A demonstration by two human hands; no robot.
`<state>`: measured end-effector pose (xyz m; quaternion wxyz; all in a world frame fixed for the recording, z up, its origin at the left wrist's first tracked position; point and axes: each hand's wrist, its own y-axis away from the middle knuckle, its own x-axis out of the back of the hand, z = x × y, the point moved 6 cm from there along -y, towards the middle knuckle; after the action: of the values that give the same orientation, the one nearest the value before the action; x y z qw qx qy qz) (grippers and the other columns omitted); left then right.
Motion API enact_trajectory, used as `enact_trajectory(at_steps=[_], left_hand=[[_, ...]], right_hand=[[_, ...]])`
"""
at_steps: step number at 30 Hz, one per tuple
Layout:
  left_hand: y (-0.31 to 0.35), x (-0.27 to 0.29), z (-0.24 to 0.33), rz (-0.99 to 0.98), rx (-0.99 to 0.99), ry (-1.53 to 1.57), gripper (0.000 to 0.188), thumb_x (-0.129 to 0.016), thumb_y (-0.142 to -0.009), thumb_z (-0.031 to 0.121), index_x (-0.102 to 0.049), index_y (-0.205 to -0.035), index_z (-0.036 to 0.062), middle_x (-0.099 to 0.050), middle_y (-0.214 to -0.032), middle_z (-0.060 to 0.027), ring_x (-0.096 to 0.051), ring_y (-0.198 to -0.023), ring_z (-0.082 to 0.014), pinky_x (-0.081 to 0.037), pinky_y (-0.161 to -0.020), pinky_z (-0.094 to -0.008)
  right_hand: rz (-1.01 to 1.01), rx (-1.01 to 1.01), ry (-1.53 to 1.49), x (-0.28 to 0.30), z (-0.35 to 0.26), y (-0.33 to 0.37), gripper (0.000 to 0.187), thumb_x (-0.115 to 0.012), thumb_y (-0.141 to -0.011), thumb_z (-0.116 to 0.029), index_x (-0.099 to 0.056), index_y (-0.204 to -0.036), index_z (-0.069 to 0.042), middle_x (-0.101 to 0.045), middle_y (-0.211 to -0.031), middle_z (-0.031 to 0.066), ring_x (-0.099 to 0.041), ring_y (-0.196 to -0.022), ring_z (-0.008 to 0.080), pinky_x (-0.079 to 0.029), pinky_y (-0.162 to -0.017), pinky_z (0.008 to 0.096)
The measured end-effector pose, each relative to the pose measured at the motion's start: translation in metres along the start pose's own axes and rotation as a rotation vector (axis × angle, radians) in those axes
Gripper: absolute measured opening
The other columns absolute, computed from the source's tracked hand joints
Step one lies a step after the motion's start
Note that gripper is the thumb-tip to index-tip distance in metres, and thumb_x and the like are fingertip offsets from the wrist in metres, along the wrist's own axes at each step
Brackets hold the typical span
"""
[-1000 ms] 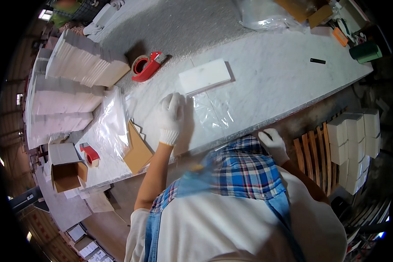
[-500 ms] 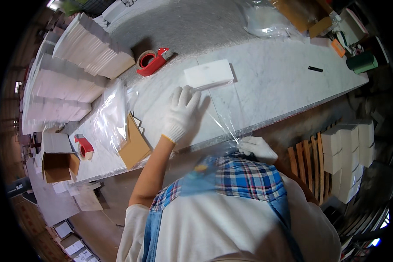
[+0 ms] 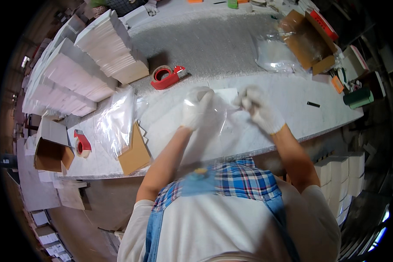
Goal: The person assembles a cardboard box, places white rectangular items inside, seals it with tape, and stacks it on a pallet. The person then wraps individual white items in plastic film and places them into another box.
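Both my hands wear white knitted gloves and are raised over the pale marble-patterned worktop (image 3: 179,148). A clear plastic bag (image 3: 217,117) stretches between them. My left hand (image 3: 197,107) is closed on its left side. Slightly smeared by motion, my right hand (image 3: 258,110) has curled fingers pinching the bag's other edge. Just beyond the bag lies a white block-shaped piece (image 3: 226,93), partly covered by the hands and film. To the left of it rests a red tape dispenser (image 3: 168,77).
More clear bags (image 3: 113,118) lie left, beside a brown cardboard piece (image 3: 134,150) and a second red dispenser (image 3: 81,143). Stacks of white slabs (image 3: 111,48) stand far left. An open carton (image 3: 308,39) is far right. A co-worker's gloved hand (image 3: 151,8) shows at the back.
My right hand has risen from the table's front edge, bringing the bag over the worktop. My left hand has left the white piece and now holds the bag too. The view has shifted.
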<state>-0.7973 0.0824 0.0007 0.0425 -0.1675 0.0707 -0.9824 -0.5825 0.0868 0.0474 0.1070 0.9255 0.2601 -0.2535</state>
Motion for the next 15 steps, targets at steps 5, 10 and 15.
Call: enact_trajectory(at_steps=[5,10,15], left_hand=[[-0.029,0.003,-0.028,0.114,0.419,-0.039,0.035,-0.064,-0.094,0.038,-0.078,-0.102,0.0069,-0.076,-0.097,-0.0154,-0.072,-0.092,-0.0305,-0.054,-0.086,-0.0383],[-0.052,-0.002,-0.076,0.085,0.426,-0.242,0.036,-0.066,-0.092,0.041,-0.079,-0.105,0.0097,-0.078,-0.102,-0.0133,-0.074,-0.096,-0.0312,-0.054,-0.086,-0.0395],[-0.054,0.000,-0.078,0.158,0.049,-0.310,0.030,-0.068,-0.093,0.035,-0.080,-0.102,0.0090,-0.077,-0.094,-0.0132,-0.073,-0.091,-0.0304,-0.054,-0.083,-0.0414]], right_hand=[[0.209,0.155,0.163,0.041,-0.021,-0.088,0.058,-0.065,-0.100,-0.029,-0.048,-0.148,-0.002,-0.064,-0.129,0.0147,-0.060,-0.123,0.0251,-0.045,-0.110,0.0381],[0.090,-0.105,1.188,0.066,0.037,-0.084,0.092,-0.080,-0.085,-0.041,-0.038,-0.158,-0.004,-0.053,-0.150,0.0236,-0.052,-0.139,0.0304,-0.038,-0.117,0.0421],[0.203,0.032,1.691,-0.004,0.059,-0.077,0.098,-0.084,-0.077,-0.042,-0.041,-0.156,-0.005,-0.060,-0.139,0.0215,-0.056,-0.131,0.0356,-0.048,-0.108,0.0416]])
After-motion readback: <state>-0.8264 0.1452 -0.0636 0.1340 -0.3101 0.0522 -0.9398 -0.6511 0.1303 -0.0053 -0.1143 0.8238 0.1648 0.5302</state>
